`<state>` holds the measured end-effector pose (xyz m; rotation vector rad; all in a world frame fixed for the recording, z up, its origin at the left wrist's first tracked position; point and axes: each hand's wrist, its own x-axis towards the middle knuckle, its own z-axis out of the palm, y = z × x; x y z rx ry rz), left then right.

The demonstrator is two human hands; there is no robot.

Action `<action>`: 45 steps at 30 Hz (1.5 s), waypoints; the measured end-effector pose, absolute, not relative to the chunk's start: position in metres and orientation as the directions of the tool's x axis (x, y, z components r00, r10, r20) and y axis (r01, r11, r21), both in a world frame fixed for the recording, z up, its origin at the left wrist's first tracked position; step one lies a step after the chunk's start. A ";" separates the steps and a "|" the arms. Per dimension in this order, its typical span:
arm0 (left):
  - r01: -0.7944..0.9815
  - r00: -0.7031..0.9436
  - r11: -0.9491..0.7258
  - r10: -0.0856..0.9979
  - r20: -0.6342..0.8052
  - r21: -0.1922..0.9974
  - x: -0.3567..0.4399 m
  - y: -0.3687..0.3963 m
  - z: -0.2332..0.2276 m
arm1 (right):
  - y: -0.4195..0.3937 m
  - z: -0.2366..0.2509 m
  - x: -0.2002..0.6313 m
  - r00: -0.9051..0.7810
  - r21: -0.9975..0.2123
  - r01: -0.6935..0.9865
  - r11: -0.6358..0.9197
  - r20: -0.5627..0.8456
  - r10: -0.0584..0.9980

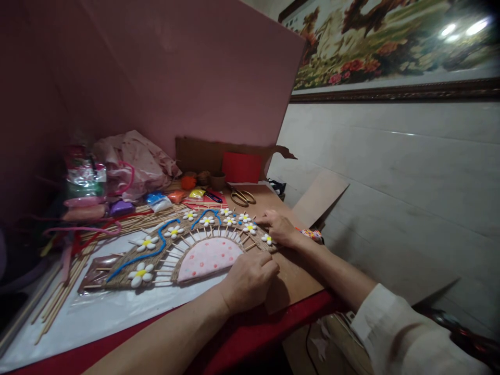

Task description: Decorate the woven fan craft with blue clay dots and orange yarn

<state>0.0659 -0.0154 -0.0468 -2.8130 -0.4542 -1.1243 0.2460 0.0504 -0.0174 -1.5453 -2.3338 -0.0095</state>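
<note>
An arch-shaped band of coarse brown twine [255,240] lies flat across the middle of the counter [219,341], partly on a smooth white sheet [78,325] and partly on a brown board [299,268]. Puffy white flowers [140,274] with yellow centres dot it, and matte blue strands [150,255] curve along it. Thin wooden sticks fan inward to a soft-looking pink half-disc [209,258] with reddish spots.

The left forearm enters from the lower edge; the left hand [252,281] is knuckles-up beside the half-disc, fingers curled, and whether its grip encloses anything cannot be told. The right arm, white-sleeved, reaches in from the right; the right hand [279,227] bends over the arch's right end, fingers pointing left, its grip likewise unclear.

Behind are metal scissors [242,200] and colourful packets.
</note>
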 end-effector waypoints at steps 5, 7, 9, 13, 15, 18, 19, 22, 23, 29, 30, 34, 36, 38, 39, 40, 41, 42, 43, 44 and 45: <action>0.299 0.690 -0.954 0.245 0.681 0.040 0.066 -0.015 -0.048 | 0.054 -0.018 0.250 -0.316 -0.204 0.901 0.383 0.296 0.901; 0.297 0.694 -0.954 0.245 0.677 0.041 0.066 -0.015 -0.049 | 0.053 -0.018 0.250 -0.328 -0.196 0.898 0.395 0.301 0.895; 0.297 0.693 -0.954 0.244 0.678 0.040 0.066 -0.015 -0.049 | 0.051 -0.017 0.249 -0.357 -0.178 0.891 0.418 0.297 0.886; 0.301 0.685 -0.953 0.235 0.690 0.027 0.066 -0.015 -0.048 | 0.049 -0.017 0.248 -0.392 -0.150 0.883 0.445 0.289 0.873; 0.301 0.678 -0.953 0.233 0.697 0.026 0.066 -0.015 -0.048 | 0.050 -0.017 0.249 -0.402 -0.148 0.878 0.455 0.290 0.869; 0.295 0.673 -0.955 0.231 0.702 0.032 0.066 -0.015 -0.048 | 0.052 -0.017 0.254 -0.410 -0.155 0.871 0.466 0.294 0.864; 0.293 0.674 -0.956 0.231 0.702 0.033 0.066 -0.015 -0.048 | 0.052 -0.018 0.256 -0.411 -0.158 0.869 0.468 0.295 0.862; 0.291 0.677 -0.956 0.230 0.699 0.032 0.066 -0.015 -0.049 | 0.051 -0.017 0.258 -0.421 -0.164 0.863 0.478 0.293 0.859; 0.293 0.679 -0.956 0.230 0.697 0.030 0.066 -0.015 -0.049 | 0.050 -0.017 0.258 -0.425 -0.164 0.861 0.482 0.291 0.857; 0.301 0.683 -0.953 0.235 0.691 0.027 0.066 -0.015 -0.048 | 0.046 -0.015 0.251 -0.446 -0.151 0.854 0.497 0.278 0.851; 0.299 0.682 -0.954 0.234 0.693 0.028 0.066 -0.015 -0.048 | 0.045 -0.014 0.252 -0.448 -0.149 0.854 0.498 0.275 0.851; 0.297 0.681 -0.955 0.233 0.694 0.030 0.065 -0.015 -0.048 | 0.044 -0.013 0.256 -0.439 -0.148 0.860 0.488 0.274 0.856; 0.296 0.679 -0.955 0.231 0.697 0.028 0.066 -0.015 -0.048 | 0.044 -0.013 0.257 -0.427 -0.153 0.863 0.481 0.288 0.857; 0.294 0.676 -0.955 0.229 0.700 0.028 0.066 -0.015 -0.048 | 0.044 -0.014 0.255 -0.428 -0.155 0.861 0.484 0.292 0.855; 0.293 0.675 -0.956 0.229 0.701 0.030 0.066 -0.015 -0.048 | 0.044 -0.014 0.254 -0.433 -0.154 0.859 0.488 0.288 0.854; 0.293 0.675 -0.956 0.229 0.702 0.031 0.066 -0.015 -0.048 | 0.044 -0.015 0.252 -0.440 -0.153 0.857 0.492 0.282 0.853; 0.293 0.672 -0.956 0.230 0.704 0.033 0.066 -0.015 -0.048 | 0.045 -0.015 0.251 -0.444 -0.152 0.855 0.495 0.277 0.852; 0.295 0.669 -0.955 0.232 0.706 0.035 0.066 -0.015 -0.048 | 0.045 -0.016 0.250 -0.447 -0.152 0.854 0.497 0.273 0.852; 0.297 0.666 -0.954 0.236 0.708 0.039 0.066 -0.015 -0.048 | 0.045 -0.016 0.249 -0.447 -0.153 0.854 0.497 0.271 0.852; 0.301 0.661 -0.952 0.242 0.710 0.045 0.066 -0.015 -0.048 | 0.046 -0.016 0.249 -0.448 -0.153 0.854 0.497 0.271 0.852; 0.306 0.655 -0.950 0.253 0.712 0.056 0.066 -0.014 -0.049 | 0.046 -0.016 0.250 -0.444 -0.160 0.853 0.496 0.275 0.853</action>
